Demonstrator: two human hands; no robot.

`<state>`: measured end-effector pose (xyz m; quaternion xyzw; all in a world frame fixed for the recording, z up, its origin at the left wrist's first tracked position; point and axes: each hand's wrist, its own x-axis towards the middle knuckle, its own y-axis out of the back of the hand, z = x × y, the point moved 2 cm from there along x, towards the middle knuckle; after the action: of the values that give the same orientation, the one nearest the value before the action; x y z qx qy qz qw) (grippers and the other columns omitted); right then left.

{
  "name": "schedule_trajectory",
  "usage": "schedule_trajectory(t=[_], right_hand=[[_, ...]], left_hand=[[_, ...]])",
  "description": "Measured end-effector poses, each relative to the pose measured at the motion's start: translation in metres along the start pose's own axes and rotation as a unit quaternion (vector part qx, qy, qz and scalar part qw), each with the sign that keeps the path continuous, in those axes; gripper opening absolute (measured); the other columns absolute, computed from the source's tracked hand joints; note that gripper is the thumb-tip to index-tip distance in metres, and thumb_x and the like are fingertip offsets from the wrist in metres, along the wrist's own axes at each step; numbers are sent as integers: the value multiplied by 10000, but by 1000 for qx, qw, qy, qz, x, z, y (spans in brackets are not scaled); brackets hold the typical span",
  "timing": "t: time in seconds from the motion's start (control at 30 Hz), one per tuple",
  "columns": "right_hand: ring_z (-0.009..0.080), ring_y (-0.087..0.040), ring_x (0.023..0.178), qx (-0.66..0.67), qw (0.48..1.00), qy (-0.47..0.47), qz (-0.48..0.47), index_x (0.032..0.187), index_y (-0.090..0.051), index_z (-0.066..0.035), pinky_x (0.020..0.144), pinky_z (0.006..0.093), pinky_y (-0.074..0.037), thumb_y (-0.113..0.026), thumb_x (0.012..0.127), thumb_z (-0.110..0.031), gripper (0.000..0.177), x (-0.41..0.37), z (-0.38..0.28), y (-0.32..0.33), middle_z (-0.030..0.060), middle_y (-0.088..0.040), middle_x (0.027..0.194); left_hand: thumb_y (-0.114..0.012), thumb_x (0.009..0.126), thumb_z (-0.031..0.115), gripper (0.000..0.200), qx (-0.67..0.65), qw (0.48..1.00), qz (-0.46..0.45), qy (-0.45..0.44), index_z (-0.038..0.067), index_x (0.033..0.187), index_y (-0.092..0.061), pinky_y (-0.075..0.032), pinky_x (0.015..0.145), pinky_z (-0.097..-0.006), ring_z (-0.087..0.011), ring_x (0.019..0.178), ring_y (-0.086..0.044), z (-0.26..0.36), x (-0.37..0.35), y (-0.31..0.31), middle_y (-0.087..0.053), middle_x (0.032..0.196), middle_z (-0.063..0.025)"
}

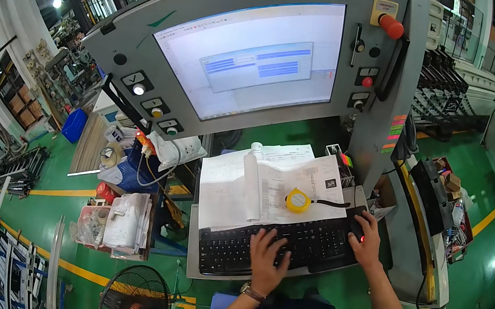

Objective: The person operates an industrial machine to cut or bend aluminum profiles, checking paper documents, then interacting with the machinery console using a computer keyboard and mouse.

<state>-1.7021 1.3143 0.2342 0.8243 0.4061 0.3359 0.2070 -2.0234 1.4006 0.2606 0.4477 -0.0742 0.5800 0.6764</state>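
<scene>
My left hand (267, 260) rests over the black keyboard (223, 253), its fingers spread across the keys and holding nothing. At the keyboard's right end, my right hand (367, 243) is wrapped over a black computer mouse (355, 220), which shows a small red light. Behind the keys lie printed papers (223, 180), with one sheet rolled up at its edge. A yellow tape measure (297, 201) with a black strap sits on these sheets. Above them, a grey control panel holds a lit screen (258, 57) with a dialog window open on it.
A red emergency stop button (392, 26) juts from the panel's upper right. To the left stand stacked papers (127, 222) beside plastic bags, and a black fan (135, 300) on the green floor. A monitor-like black panel (431, 197) stands at right.
</scene>
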Motion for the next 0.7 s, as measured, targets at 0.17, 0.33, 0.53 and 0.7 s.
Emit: schedule_trajectory(t=[0.17, 0.33, 0.53, 0.7], right_hand=[[461, -590, 1434, -15, 1000, 3, -4, 1457, -672, -63, 1178, 522, -512, -827, 854, -159, 630, 0, 3, -1, 222, -568, 1579], [462, -583, 1434, -10, 1000, 11, 6, 1470, -652, -55, 1190, 532, -494, -831, 855, -173, 651, 2, -3, 2, 219, -571, 1575], [465, -577, 1429, -23, 1000, 6, 6, 1468, -649, -50, 1195, 540, -478, -833, 864, -199, 649, 1, -5, 4, 210, -576, 1571], [459, -573, 1430, -25, 1000, 9, 8, 1477, -645, -57, 1202, 541, -467, -835, 867, -214, 658, 0, -3, 2, 204, -577, 1569]], left_hand=[[-808, 936, 82, 349, 78, 992, 86, 55, 72, 1280, -754, -306, 1308, -648, -466, 1515, -495, -34, -3, 28, -658, 1493, -175], [-776, 955, 55, 299, 148, 966, 177, 117, 30, 1250, -739, -389, 1253, -578, -445, 1446, -550, -67, -7, 64, -675, 1442, -200], [-750, 1014, 83, 302, 78, 935, 233, 254, -11, 1300, -722, -482, 1138, -491, -372, 1308, -634, -114, -25, 90, -707, 1375, -187], [-729, 1055, 91, 258, -1, 912, 268, 312, -44, 1275, -731, -554, 1013, -435, -306, 1109, -722, -128, -31, 94, -766, 1216, -173]])
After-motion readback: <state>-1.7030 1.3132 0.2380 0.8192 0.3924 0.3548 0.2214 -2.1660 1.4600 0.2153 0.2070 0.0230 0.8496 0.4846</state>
